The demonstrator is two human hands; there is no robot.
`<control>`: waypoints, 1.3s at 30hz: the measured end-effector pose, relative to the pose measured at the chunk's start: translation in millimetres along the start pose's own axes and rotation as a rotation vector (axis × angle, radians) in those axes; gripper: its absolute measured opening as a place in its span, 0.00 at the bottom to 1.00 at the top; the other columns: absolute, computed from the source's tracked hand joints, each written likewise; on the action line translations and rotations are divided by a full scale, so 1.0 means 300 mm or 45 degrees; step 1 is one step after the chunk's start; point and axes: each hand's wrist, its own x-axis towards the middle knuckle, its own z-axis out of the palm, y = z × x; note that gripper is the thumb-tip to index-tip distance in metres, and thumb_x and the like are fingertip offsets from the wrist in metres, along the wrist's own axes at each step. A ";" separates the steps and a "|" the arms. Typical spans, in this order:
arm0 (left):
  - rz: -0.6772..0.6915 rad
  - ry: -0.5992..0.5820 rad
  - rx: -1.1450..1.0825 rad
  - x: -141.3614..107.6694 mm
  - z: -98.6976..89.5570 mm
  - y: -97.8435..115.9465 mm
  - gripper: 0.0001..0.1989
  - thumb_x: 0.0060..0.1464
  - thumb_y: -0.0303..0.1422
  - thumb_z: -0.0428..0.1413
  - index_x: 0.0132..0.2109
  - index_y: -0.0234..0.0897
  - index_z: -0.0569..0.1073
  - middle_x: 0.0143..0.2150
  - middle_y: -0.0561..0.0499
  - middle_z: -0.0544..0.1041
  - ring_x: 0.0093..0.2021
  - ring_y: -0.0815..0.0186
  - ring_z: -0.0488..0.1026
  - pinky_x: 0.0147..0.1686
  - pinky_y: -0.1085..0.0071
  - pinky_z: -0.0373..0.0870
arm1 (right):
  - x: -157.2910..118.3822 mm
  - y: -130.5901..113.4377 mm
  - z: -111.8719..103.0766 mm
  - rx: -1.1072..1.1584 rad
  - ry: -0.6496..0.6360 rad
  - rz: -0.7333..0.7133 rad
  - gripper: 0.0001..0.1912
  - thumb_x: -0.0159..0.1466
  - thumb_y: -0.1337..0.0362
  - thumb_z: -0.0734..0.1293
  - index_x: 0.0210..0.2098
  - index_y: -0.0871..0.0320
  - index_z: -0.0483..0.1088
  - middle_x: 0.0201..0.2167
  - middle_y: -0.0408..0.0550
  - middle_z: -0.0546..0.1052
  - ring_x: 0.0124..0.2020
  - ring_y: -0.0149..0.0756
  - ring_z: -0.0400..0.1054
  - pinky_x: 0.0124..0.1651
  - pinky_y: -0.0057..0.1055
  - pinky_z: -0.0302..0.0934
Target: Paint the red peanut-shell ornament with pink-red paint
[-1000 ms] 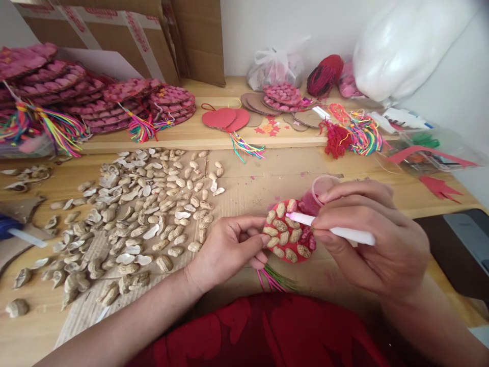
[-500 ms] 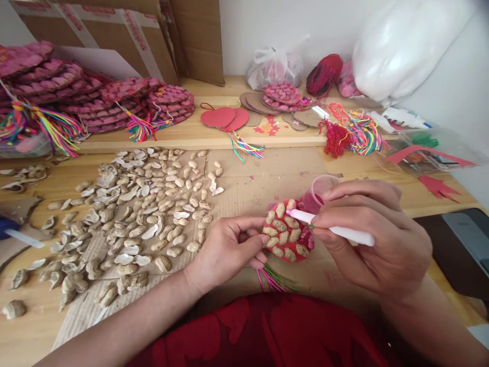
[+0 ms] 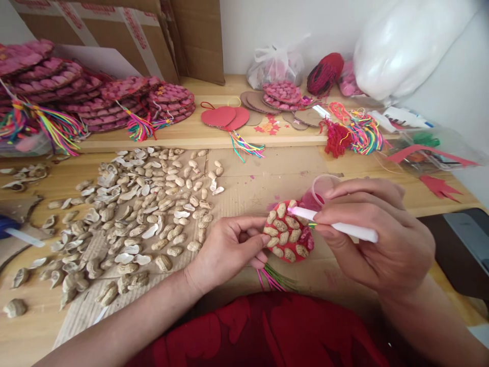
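Note:
My left hand (image 3: 229, 250) grips the left edge of a round red disc (image 3: 280, 255) between thumb and fingers. Peanut shells (image 3: 283, 238) cover the disc in rows; those along its right edge are pink. Pink and green strings (image 3: 277, 279) hang below it. Pinched in my right hand (image 3: 378, 234) is a white pen (image 3: 353, 231) with a pink tip, which touches a shell near the disc's upper edge. Just behind the disc, a clear plastic cup (image 3: 315, 198) with pink paint is partly covered by my right fingers.
Loose peanut shells (image 3: 137, 204) spread over cardboard on the left. Stacks of pink shell discs (image 3: 114, 102) stand at the back left. Plain red discs (image 3: 225, 118) and coloured tassels (image 3: 362, 133) lie along the back ledge. A dark phone case (image 3: 451, 255) lies at right.
My right hand has shifted slightly to the right, and the pen's tip has moved a little with it along the shell. My left hand and the disc stay in place.

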 end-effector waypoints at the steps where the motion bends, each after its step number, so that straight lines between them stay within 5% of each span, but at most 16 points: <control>1: 0.001 0.001 -0.008 0.001 0.001 -0.001 0.19 0.55 0.33 0.64 0.54 0.33 0.80 0.27 0.52 0.81 0.22 0.73 0.77 0.26 0.80 0.77 | -0.001 0.000 0.001 -0.002 0.024 0.020 0.09 0.58 0.66 0.73 0.38 0.51 0.75 0.31 0.44 0.80 0.41 0.49 0.75 0.47 0.49 0.64; 6: -0.015 0.008 -0.014 0.001 0.004 0.002 0.18 0.56 0.31 0.63 0.54 0.32 0.80 0.27 0.51 0.81 0.22 0.74 0.76 0.26 0.81 0.77 | 0.007 -0.010 0.008 0.148 0.183 0.191 0.15 0.59 0.69 0.72 0.44 0.48 0.78 0.34 0.45 0.81 0.40 0.49 0.74 0.45 0.51 0.66; 11: -0.011 -0.002 -0.009 -0.001 0.001 0.002 0.19 0.57 0.31 0.62 0.55 0.31 0.79 0.28 0.51 0.81 0.23 0.74 0.76 0.26 0.81 0.77 | 0.016 -0.010 0.018 0.325 0.247 0.225 0.12 0.58 0.72 0.73 0.38 0.48 0.79 0.28 0.44 0.79 0.37 0.49 0.74 0.43 0.51 0.67; 21: -0.027 0.016 -0.028 -0.003 0.004 0.010 0.19 0.56 0.31 0.63 0.54 0.30 0.79 0.28 0.51 0.81 0.22 0.74 0.76 0.26 0.81 0.77 | -0.010 0.006 0.006 0.474 0.066 0.441 0.12 0.62 0.73 0.70 0.44 0.55 0.75 0.38 0.48 0.77 0.43 0.43 0.74 0.51 0.44 0.67; 30: -0.032 0.018 -0.029 0.001 0.006 0.008 0.17 0.57 0.30 0.62 0.54 0.31 0.79 0.27 0.52 0.81 0.21 0.74 0.76 0.25 0.82 0.77 | 0.005 -0.015 0.006 0.462 0.147 0.424 0.11 0.59 0.76 0.70 0.40 0.58 0.77 0.35 0.47 0.78 0.38 0.40 0.75 0.46 0.43 0.69; 35: -0.003 0.007 -0.031 0.002 0.001 0.000 0.17 0.57 0.31 0.63 0.53 0.32 0.79 0.27 0.52 0.81 0.22 0.74 0.77 0.25 0.82 0.77 | 0.000 -0.015 -0.005 0.731 0.228 0.673 0.08 0.64 0.73 0.69 0.40 0.57 0.79 0.36 0.48 0.80 0.42 0.45 0.78 0.52 0.50 0.71; 39: 0.011 -0.003 -0.034 0.001 -0.004 -0.004 0.17 0.57 0.32 0.63 0.53 0.33 0.79 0.28 0.52 0.81 0.22 0.74 0.77 0.26 0.81 0.77 | -0.007 -0.010 -0.020 0.780 0.149 0.766 0.07 0.64 0.69 0.70 0.42 0.57 0.78 0.39 0.50 0.80 0.45 0.46 0.78 0.49 0.45 0.72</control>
